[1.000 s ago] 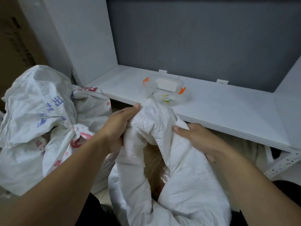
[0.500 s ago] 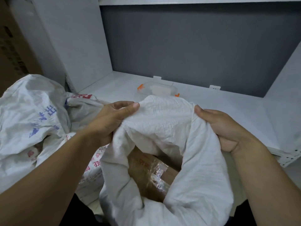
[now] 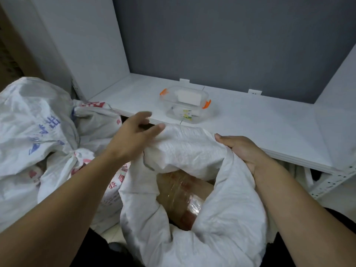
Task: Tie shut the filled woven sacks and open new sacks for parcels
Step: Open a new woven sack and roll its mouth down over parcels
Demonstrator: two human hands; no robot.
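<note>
A white woven sack (image 3: pixel 221 224) stands open in front of me, its mouth spread wide. Inside lies a brown parcel (image 3: pixel 181 197) wrapped in clear tape. My right hand (image 3: pixel 244 151) grips the sack's far rim on the right side. My left hand (image 3: pixel 134 137) hovers at the rim's left end with fingers spread and loose; only a fingertip seems to touch the fabric. To the left lies a filled sack (image 3: pixel 32 120) with blue print, its neck knotted (image 3: pixel 72 157).
A white shelf board (image 3: pixel 260 128) runs behind the sack, carrying a clear plastic box (image 3: pixel 185 105) with orange clips. More printed sacks (image 3: pixel 100 116) are piled at the left. A perforated metal shelf upright (image 3: pixel 331 182) sits low on the right.
The bunched sack mouth was pulled apart and now gapes, showing the parcel. My left hand has let go of the rim and opened its fingers. My right hand still holds the fabric.
</note>
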